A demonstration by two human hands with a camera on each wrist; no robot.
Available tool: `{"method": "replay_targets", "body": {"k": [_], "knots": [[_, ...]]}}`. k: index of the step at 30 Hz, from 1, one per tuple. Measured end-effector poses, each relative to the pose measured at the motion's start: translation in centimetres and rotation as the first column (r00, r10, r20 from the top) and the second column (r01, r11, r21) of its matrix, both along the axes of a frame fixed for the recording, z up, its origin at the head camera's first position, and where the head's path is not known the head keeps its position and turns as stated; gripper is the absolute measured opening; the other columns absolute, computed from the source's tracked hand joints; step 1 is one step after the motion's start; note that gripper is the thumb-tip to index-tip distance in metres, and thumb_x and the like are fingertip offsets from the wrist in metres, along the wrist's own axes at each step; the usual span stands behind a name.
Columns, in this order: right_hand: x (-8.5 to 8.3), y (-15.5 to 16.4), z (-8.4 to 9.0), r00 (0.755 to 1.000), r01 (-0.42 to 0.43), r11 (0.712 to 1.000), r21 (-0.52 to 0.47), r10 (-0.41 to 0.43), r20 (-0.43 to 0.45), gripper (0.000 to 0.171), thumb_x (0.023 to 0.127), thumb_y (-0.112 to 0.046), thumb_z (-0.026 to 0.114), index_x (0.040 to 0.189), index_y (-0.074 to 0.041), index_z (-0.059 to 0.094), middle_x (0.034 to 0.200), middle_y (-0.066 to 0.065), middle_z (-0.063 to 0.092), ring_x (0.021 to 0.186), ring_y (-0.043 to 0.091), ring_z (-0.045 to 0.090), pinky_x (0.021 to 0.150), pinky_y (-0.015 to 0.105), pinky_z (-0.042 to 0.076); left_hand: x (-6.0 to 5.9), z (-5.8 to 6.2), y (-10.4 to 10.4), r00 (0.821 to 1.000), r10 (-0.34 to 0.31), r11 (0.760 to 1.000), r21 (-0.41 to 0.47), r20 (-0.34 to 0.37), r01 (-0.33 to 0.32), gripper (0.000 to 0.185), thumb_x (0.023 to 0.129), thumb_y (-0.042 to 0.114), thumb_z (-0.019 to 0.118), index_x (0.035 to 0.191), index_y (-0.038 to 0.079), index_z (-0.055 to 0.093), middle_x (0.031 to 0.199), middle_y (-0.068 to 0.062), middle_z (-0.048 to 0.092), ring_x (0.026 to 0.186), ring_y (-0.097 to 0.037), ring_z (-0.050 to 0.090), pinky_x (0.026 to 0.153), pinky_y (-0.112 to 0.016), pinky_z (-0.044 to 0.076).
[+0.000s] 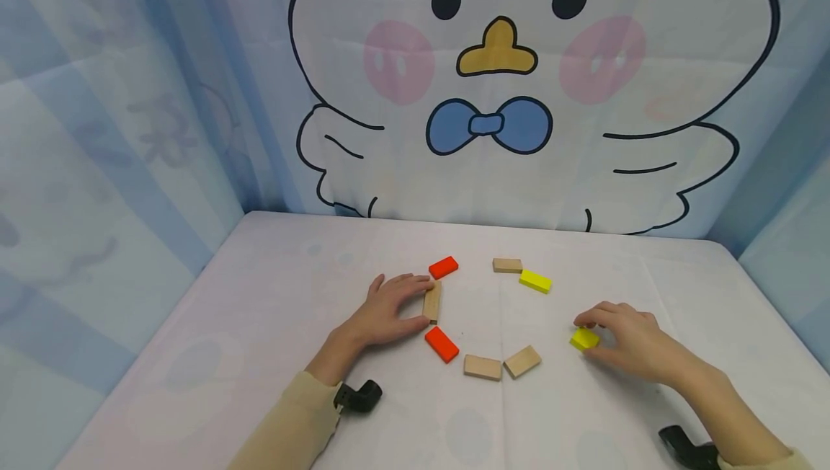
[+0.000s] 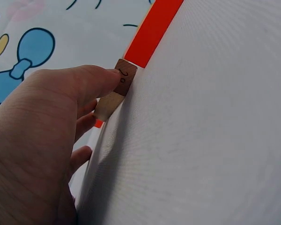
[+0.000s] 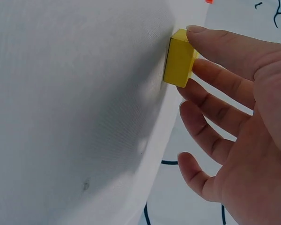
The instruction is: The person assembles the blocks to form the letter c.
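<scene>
In the head view my left hand (image 1: 389, 311) pinches a plain wooden block (image 1: 431, 303) lengthwise, thumb at its near end and a fingertip at the far end. Up close in the left wrist view, the thumb presses the end of that wooden block (image 2: 121, 84), which bears a dark mark. Red blocks lie just beyond and just before it: one red block (image 1: 444, 267) at the far end, another red block (image 1: 442, 344) at the near end. To the right, my right hand (image 1: 638, 344) holds a yellow block (image 1: 585, 339) between thumb and fingers, low over or on the table.
Two wooden blocks, one (image 1: 483, 367) and another (image 1: 522, 362), lie at the front with their corners close. Farther back, a wooden block (image 1: 507, 266) sits beside a yellow block (image 1: 535, 281). A white cloth covers the table (image 1: 259, 275); a printed curtain (image 1: 493, 182) hangs behind.
</scene>
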State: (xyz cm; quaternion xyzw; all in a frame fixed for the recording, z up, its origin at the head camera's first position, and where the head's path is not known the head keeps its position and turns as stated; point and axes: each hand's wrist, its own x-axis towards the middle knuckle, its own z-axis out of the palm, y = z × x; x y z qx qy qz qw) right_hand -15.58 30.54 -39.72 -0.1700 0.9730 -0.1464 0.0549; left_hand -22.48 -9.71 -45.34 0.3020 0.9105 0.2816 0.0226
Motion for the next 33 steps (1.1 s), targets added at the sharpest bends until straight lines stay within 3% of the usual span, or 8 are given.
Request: {"method": "replay_targets", "body": {"k": [8,17,33], "knots": [[0.0,-0.3,-0.2,1.000,-0.001,1.000,-0.030,0.001,0.002,0.036,0.078,-0.017,0.086,0.112,-0.012,0.072,0.107,-0.002,0.068,0.098,0.025,0.059,0.082,0.060,0.039,0.1,-0.1,0.0,1.000,0.000,1.000,0.001,-0.004,0.000,0.060,0.094,0.039,0.066,0.148,0.019,0.053,0.152,-0.001,0.049,0.144,-0.027,0.034,0.115,-0.065,0.005],[-0.2,-2.4,0.3,0.997,-0.071,0.994,-0.083,0.068,-0.034,0.036,0.080,-0.016,0.085,0.114,-0.013,0.072,0.109,-0.005,0.068,0.099,0.022,0.058,0.083,0.056,0.039,0.0,0.0,0.1,1.000,0.005,1.000,0.004,-0.005,-0.005,0.060,0.093,0.039,0.067,0.148,0.019,0.053,0.152,-0.001,0.049,0.144,-0.027,0.034,0.115,-0.065,0.006],[-0.7,-5.0,0.1,0.988,-0.152,0.986,-0.074,0.152,-0.013,0.032,0.081,-0.013,0.083,0.111,-0.018,0.074,0.111,-0.008,0.069,0.106,0.025,0.058,0.086,0.059,0.037,0.0,0.0,-0.1,1.000,-0.002,1.000,0.002,-0.003,0.002,0.060,0.094,0.039,0.066,0.149,0.018,0.053,0.152,-0.001,0.049,0.145,-0.026,0.033,0.116,-0.064,0.004]]}}
